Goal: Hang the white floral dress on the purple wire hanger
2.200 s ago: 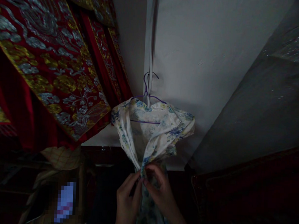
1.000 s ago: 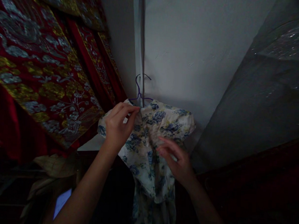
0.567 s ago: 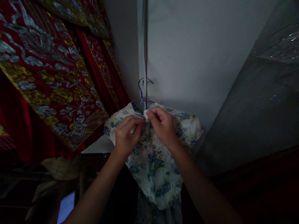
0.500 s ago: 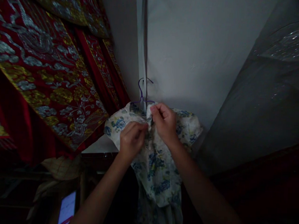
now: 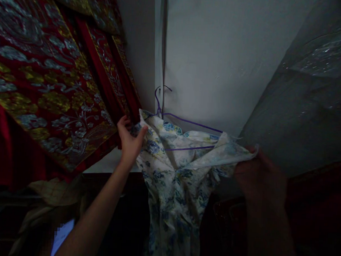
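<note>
A white dress with blue and yellow flowers (image 5: 160, 180) hangs in front of me on a thin purple hanger (image 5: 197, 124). Its front gapes in a wide V, so the hanger's lower bar shows inside. At the shoulder on the left, my left hand (image 5: 129, 143) has its thumb against the cloth, fingers spread apart from it. My right hand (image 5: 260, 174), dim and partly in shadow, pinches the edge of the neckline and holds it stretched out to the right. The dress's lower part fades into darkness.
Red cloth with gold and silver embroidery (image 5: 57, 86) hangs close on the left. A narrow pale strip (image 5: 159, 41) runs down the wall (image 5: 218, 51) to the hanger. Shiny clear plastic sheeting (image 5: 308, 95) covers the right side. A lit phone screen (image 5: 62, 236) shows at lower left.
Both hands were together at the dress's neckline. They have parted, left hand to the left shoulder, right hand far right with the edge, and the neckline has spread open.
</note>
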A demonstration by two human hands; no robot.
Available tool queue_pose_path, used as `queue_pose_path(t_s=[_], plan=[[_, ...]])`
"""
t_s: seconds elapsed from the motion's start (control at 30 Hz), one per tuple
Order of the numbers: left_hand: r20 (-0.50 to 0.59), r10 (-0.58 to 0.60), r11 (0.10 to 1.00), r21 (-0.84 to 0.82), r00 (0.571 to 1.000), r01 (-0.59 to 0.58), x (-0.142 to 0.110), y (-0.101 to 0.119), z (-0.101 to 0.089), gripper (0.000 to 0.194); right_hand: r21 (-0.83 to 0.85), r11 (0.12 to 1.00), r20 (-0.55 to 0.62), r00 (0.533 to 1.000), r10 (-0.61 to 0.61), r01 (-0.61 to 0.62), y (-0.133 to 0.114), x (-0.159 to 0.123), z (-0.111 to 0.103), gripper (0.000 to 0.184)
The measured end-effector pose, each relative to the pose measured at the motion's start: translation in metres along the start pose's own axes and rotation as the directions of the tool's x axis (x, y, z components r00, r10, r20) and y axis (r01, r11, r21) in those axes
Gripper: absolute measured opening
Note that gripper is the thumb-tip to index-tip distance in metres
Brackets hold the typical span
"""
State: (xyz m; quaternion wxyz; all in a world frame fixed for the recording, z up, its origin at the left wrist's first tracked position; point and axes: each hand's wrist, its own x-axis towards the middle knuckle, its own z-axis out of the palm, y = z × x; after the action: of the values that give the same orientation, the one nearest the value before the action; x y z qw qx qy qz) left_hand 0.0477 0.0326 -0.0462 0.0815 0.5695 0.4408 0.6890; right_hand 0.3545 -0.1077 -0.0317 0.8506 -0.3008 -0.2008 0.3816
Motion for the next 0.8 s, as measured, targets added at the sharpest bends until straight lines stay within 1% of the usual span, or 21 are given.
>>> queue_pose_path(t_s=[0.03, 0.07, 0.1, 0.13, 0.17, 0.23, 0.3, 0.33, 0.4, 0.5, 0.57, 0.63, 0.67, 0.7, 0.77, 0.8], plan=[[0.081, -0.052, 0.998, -0.029, 0.995, 0.054, 0.016, -0.003, 0.003, 0.067, 0.056, 0.996, -0.034, 0.997, 0.065, -0.063, 0.008, -0.003, -0.011, 0.016], [0.165, -0.073, 0.995, -0.048, 0.984, 0.082, 0.029, -0.005, 0.004, 0.054, 0.1, 0.99, -0.067, 0.992, 0.105, -0.098, 0.018, -0.006, -0.022, 0.012], [0.245, -0.078, 0.994, -0.059, 0.966, 0.095, 0.037, -0.006, 0.004, 0.043, 0.124, 0.984, -0.094, 0.986, 0.141, -0.129, 0.028, -0.01, -0.032, 0.009], [0.303, -0.069, 0.994, -0.063, 0.951, 0.092, 0.04, -0.006, 0.002, 0.035, 0.132, 0.978, -0.12, 0.977, 0.178, -0.162, 0.04, -0.013, -0.042, 0.009], [0.332, -0.054, 0.995, -0.06, 0.942, 0.078, 0.04, -0.005, -0.002, 0.031, 0.13, 0.971, -0.144, 0.965, 0.219, -0.201, 0.052, -0.018, -0.05, 0.01], [0.344, -0.033, 0.998, -0.042, 0.938, 0.051, 0.031, -0.004, -0.012, 0.028, 0.124, 0.952, -0.193, 0.935, 0.298, -0.278, 0.074, -0.028, -0.063, 0.009], [0.351, -0.055, 0.997, -0.036, 0.935, 0.072, 0.017, -0.006, -0.023, 0.03, 0.119, 0.938, -0.207, 0.916, 0.343, -0.325, 0.094, -0.043, -0.067, 0.009], [0.348, -0.08, 0.994, -0.036, 0.934, 0.099, 0.009, -0.009, -0.029, 0.031, 0.11, 0.932, -0.184, 0.915, 0.36, -0.345, 0.102, -0.051, -0.066, 0.012], [0.32, -0.147, 0.985, -0.033, 0.936, 0.167, -0.006, -0.02, -0.044, 0.031, 0.066, 0.916, -0.103, 0.911, 0.4, -0.395, 0.114, -0.069, -0.059, 0.019], [0.212, -0.25, 0.966, -0.012, 0.945, 0.259, -0.03, -0.042, -0.069, 0.028, -0.052, 0.884, -0.002, 0.886, 0.465, -0.464, 0.126, -0.093, -0.046, 0.032], [0.133, -0.325, 0.944, -0.02, 0.936, 0.33, -0.052, -0.056, -0.084, 0.029, -0.15, 0.879, 0.056, 0.883, 0.465, -0.453, 0.132, -0.105, -0.039, 0.037], [0.071, -0.41, 0.908, -0.063, 0.909, 0.415, -0.077, -0.066, -0.093, 0.032, -0.293, 0.865, 0.132, 0.878, 0.459, -0.408, 0.14, -0.113, -0.037, 0.04], [0.048, -0.455, 0.884, -0.098, 0.889, 0.458, -0.09, -0.069, -0.095, 0.034, -0.384, 0.849, 0.155, 0.881, 0.446, -0.363, 0.145, -0.115, -0.038, 0.041], [0.035, -0.499, 0.855, -0.139, 0.866, 0.499, -0.102, -0.07, -0.095, 0.035, -0.482, 0.824, 0.158, 0.896, 0.416, -0.298, 0.15, -0.117, -0.039, 0.044], [0.044, -0.577, 0.79, -0.223, 0.816, 0.571, -0.12, -0.066, -0.09, 0.041, -0.667, 0.733, 0.141, 0.943, 0.301, -0.133, 0.161, -0.119, -0.041, 0.057], [0.076, -0.608, 0.752, -0.264, 0.79, 0.604, -0.126, -0.059, -0.086, 0.045, -0.736, 0.674, 0.142, 0.959, 0.244, -0.063, 0.166, -0.119, -0.041, 0.064]])
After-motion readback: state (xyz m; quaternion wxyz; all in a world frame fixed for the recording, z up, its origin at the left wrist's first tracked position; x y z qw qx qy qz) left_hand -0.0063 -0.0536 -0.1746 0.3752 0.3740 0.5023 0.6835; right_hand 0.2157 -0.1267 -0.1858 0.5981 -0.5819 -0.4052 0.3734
